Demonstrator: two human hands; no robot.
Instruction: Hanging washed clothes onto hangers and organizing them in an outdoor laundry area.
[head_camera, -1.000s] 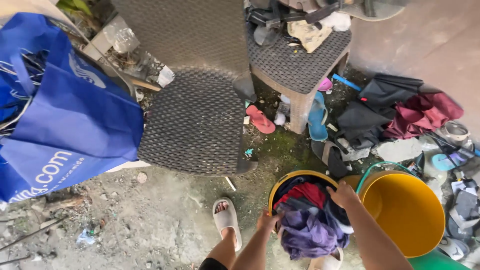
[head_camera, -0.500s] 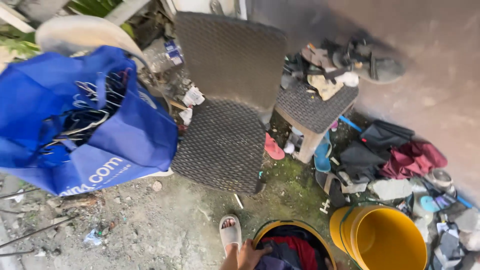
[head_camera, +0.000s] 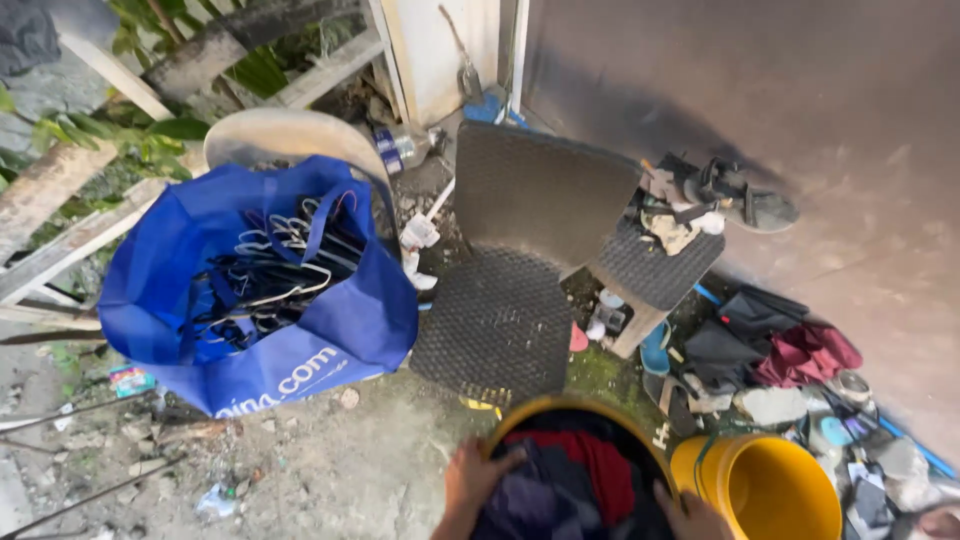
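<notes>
A yellow bucket (head_camera: 575, 407) full of red, dark and purple clothes (head_camera: 570, 480) fills the bottom centre, raised close to the camera. My left hand (head_camera: 472, 478) grips its left rim. My right hand (head_camera: 690, 516) holds the right rim at the frame's bottom edge. An empty yellow bucket (head_camera: 765, 485) stands just to the right on the ground.
A dark woven chair (head_camera: 510, 270) stands ahead, with a woven stool (head_camera: 655, 265) holding sandals beside it. A blue bag (head_camera: 260, 290) of wire hangers sits left. Folded umbrellas (head_camera: 780, 345), slippers and clutter lie along the wall at right. Wooden rails and plants are at far left.
The bucket of clothes has risen toward the camera with both hands on its rim. The view has lifted, showing more of the wall, door and blue bag.
</notes>
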